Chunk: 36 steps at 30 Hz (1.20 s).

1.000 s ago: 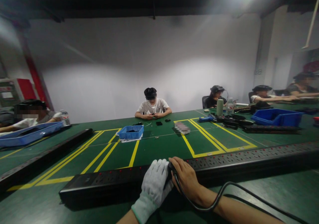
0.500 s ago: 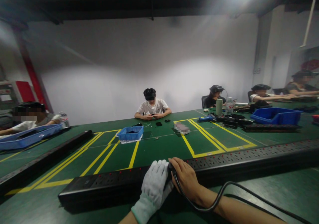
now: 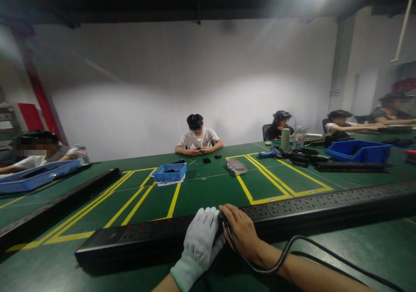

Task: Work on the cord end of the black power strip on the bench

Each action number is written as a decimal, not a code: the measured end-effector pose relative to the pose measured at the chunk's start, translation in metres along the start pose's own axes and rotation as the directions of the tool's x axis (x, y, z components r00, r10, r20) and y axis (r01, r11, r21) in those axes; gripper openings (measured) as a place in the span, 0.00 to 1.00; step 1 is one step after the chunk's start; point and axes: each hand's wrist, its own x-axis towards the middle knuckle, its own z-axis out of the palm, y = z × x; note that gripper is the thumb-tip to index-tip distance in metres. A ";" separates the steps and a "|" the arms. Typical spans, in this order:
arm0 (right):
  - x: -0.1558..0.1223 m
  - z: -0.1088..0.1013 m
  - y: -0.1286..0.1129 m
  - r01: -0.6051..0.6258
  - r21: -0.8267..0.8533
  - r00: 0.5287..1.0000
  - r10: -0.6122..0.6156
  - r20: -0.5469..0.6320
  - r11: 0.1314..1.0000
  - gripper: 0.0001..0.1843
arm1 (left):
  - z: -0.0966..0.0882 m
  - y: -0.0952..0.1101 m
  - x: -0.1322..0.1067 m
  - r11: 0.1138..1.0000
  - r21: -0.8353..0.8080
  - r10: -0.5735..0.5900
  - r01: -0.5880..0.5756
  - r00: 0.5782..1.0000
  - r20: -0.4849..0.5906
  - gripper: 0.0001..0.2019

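A long black power strip [image 3: 152,238] with rows of sockets and small red lights lies across the green table in front of me. My left hand [image 3: 199,239], in a white knitted glove, is wrapped over the strip, its fingers together on the top. Right beside it, my bare right hand [image 3: 242,232] grips a black plug [image 3: 223,218] against the top of the strip. The plug's prongs are hidden, so I cannot tell whether they sit fully in a socket. From the plug, a black cable [image 3: 294,238] loops under my right wrist and off to the lower right.
Another power strip [image 3: 61,201] lies at the left. A light blue bin [image 3: 169,174] stands mid-table, and a dark blue bin [image 3: 360,152] is at the right near bottles and tools. Yellow tape [image 3: 245,188] marks the tabletop. Several people sit around the table.
Both hands keep their places on the strip and the plug. The view has shifted very slightly.
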 end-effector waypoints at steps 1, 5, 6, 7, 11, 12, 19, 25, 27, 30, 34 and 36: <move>0.000 0.000 0.000 -0.005 -0.001 1.000 0.005 0.002 1.000 0.29 | 0.000 0.000 0.000 1.000 0.001 -0.002 0.002 1.000 0.005 0.26; -0.001 0.001 0.000 -0.016 0.006 1.000 0.016 0.017 1.000 0.29 | 0.002 0.000 -0.002 1.000 0.006 -0.018 0.018 1.000 0.022 0.26; -0.001 0.002 0.000 -0.018 0.008 1.000 0.018 0.021 1.000 0.29 | 0.002 0.000 -0.003 1.000 0.006 -0.021 0.021 0.999 0.024 0.26; -0.001 0.002 0.000 -0.021 0.010 0.999 0.021 0.027 1.000 0.29 | 0.002 0.000 -0.003 1.000 0.004 -0.022 0.022 0.999 0.024 0.26; -0.001 0.002 0.000 -0.031 0.022 0.999 0.030 0.043 0.999 0.29 | 0.002 0.000 -0.003 1.000 0.000 -0.022 0.022 1.000 0.001 0.26; -0.001 0.001 0.000 -0.033 0.023 0.999 0.032 0.042 0.999 0.29 | 0.002 0.000 -0.003 1.000 -0.002 -0.018 0.018 1.000 -0.007 0.26; -0.001 0.000 0.000 -0.028 0.025 0.999 0.027 0.045 0.999 0.29 | 0.000 0.000 0.000 1.000 -0.002 -0.006 0.006 1.000 -0.024 0.26; -0.001 0.002 0.000 -0.029 0.020 0.999 0.028 0.041 0.999 0.29 | 0.001 -0.001 0.001 1.000 0.002 0.012 -0.012 1.000 -0.027 0.26; -0.001 0.002 0.000 -0.033 0.027 0.998 0.032 0.048 0.999 0.29 | 0.002 -0.001 0.000 1.000 0.003 0.004 -0.004 1.000 -0.018 0.26; -0.001 0.002 0.000 -0.038 0.032 0.998 0.036 0.056 0.999 0.29 | 0.004 -0.001 -0.002 1.000 0.007 0.000 0.000 1.000 -0.020 0.26; -0.001 0.001 0.000 -0.033 0.028 0.998 0.031 0.060 0.999 0.29 | 0.004 -0.001 -0.002 1.000 -0.001 -0.012 0.012 1.000 -0.006 0.26; 0.000 0.001 0.000 -0.030 0.024 0.998 0.028 0.054 0.999 0.29 | 0.003 0.000 -0.002 1.000 -0.004 -0.015 0.015 1.000 -0.011 0.26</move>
